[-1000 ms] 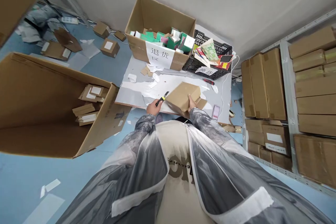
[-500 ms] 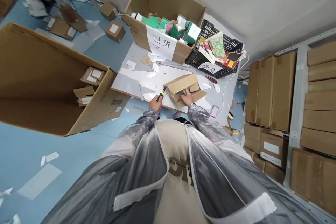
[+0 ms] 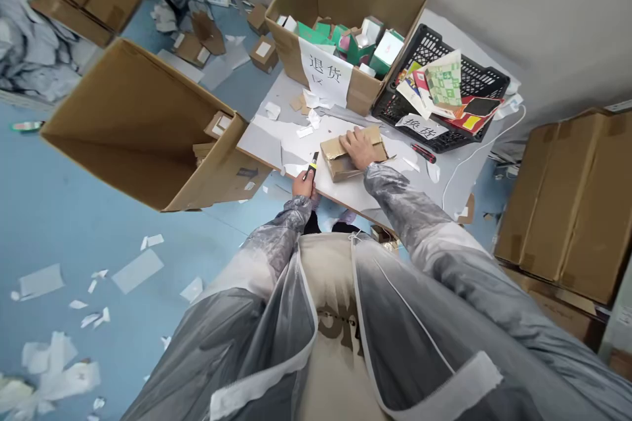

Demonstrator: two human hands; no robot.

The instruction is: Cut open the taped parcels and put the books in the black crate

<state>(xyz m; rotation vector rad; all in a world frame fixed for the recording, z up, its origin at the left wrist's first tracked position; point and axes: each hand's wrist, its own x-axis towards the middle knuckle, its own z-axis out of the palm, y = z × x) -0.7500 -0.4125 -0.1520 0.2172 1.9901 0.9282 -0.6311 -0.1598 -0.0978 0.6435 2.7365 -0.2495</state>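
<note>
In my left hand [image 3: 303, 185], at the table's front edge, is a black and yellow utility knife [image 3: 313, 163], its head pointing up and away. My fingers are wrapped round its handle. My right hand [image 3: 359, 148] lies with fingers spread on top of a small brown cardboard box [image 3: 340, 170], pressing on its folded-down flap. The box sits on the white table [image 3: 299, 122], just right of the knife; its contents are hidden. Behind it lies a red and black tool [image 3: 423, 153], apart from both hands.
A large carton [image 3: 281, 56] of green and white boxes stands at the table's back. Beside it, a black crate [image 3: 427, 46] holds packets and a dark phone-like object. Left of the table is a big open carton [image 3: 143, 125]. Paper scraps [image 3: 138, 271] litter the blue floor.
My right hand has moved from inside the opened box to its top, and the flaps are now folded down. The knife stays in my left hand. The view has shifted left.
</note>
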